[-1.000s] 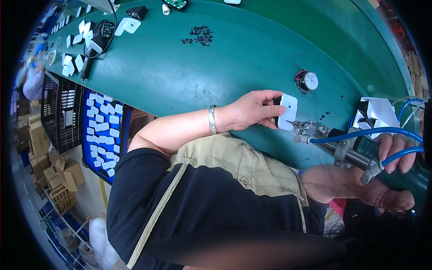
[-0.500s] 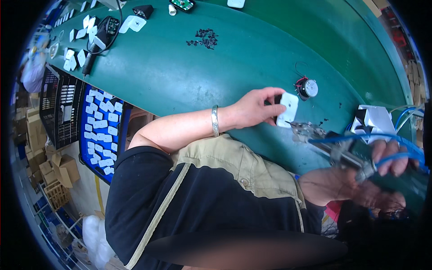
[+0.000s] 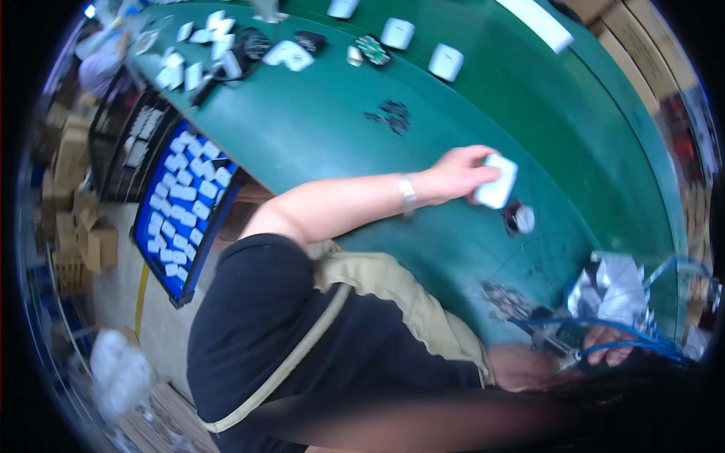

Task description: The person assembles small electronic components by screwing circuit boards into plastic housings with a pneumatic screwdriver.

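White case (image 3: 496, 181): clamped in left hand (image 3: 462, 177) between thumb and fingers, near round motor (image 3: 523, 219). Right hand (image 3: 608, 346) blurred; I cannot tell its grip. Since earlier: case moved away from metal tool (image 3: 555, 340).

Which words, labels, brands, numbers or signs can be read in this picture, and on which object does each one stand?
None: no text can be read in this picture.
White pieces at the back of the bench: faint small marks, too blurred to read.
White piece in the left hand: blurred, nothing legible.
Cardboard boxes at upper right: nothing legible.
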A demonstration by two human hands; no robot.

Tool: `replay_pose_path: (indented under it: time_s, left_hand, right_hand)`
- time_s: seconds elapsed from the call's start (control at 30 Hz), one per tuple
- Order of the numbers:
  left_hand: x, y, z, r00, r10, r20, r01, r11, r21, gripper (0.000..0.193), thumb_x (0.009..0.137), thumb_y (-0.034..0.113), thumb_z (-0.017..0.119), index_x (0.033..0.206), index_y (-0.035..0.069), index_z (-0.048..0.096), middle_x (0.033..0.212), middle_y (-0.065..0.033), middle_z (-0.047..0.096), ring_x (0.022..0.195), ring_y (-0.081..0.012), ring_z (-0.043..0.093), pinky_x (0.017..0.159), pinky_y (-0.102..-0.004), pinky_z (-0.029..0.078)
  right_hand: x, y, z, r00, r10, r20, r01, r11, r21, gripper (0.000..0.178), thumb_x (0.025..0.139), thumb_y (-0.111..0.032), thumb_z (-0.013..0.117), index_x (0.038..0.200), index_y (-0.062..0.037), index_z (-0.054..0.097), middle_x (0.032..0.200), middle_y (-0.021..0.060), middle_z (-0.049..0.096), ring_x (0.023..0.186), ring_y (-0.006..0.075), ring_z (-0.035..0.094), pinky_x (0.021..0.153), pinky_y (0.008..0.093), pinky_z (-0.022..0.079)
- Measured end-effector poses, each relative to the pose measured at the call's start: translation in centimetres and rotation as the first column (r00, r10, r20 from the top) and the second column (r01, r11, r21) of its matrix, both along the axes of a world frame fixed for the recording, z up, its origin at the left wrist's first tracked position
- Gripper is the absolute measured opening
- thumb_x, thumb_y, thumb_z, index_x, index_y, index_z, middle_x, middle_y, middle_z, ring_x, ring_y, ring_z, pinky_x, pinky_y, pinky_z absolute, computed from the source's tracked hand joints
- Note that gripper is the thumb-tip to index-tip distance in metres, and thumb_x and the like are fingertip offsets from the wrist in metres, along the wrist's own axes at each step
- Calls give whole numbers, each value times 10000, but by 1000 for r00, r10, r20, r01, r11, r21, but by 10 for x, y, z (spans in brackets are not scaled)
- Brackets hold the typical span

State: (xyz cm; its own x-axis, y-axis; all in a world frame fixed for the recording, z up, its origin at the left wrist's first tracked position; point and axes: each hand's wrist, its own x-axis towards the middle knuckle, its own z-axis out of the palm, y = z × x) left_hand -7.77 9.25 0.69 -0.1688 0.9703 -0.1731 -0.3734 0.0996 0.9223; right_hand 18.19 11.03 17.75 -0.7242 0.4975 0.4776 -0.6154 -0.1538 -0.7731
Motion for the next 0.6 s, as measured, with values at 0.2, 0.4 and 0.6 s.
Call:
replay_pose_path:
  time_s: [0.2,0.4,0.6]
  left_hand:
    - [-38,136,-8,638,246,-730,-121,968,221,346,737,235,576,1053,96,552,1013,-118,592,933,-281,561,792,-360,449]
    - [-71,166,-20,322,26,-946,-186,982,-36,333,745,296,610,991,72,588,925,-137,597,920,-276,543,820,-355,415]
    - [-119,95,26,7,428,-904,-78,901,426,346,688,334,664,901,67,604,865,-117,569,886,-261,516,764,-383,417]
  right_hand:
    - [-30,32,-11,993,-45,-112,58,991,120,333,832,-128,561,1136,-26,473,1066,264,502,879,345,562,683,414,482]
    - [-42,64,-26,962,-227,-154,251,956,155,328,828,-106,556,1136,-27,474,1077,265,499,893,346,557,692,414,478]
    - [-28,77,-40,851,-505,-145,523,839,147,325,825,-84,552,1135,-28,475,1088,266,496,907,346,552,701,415,474]
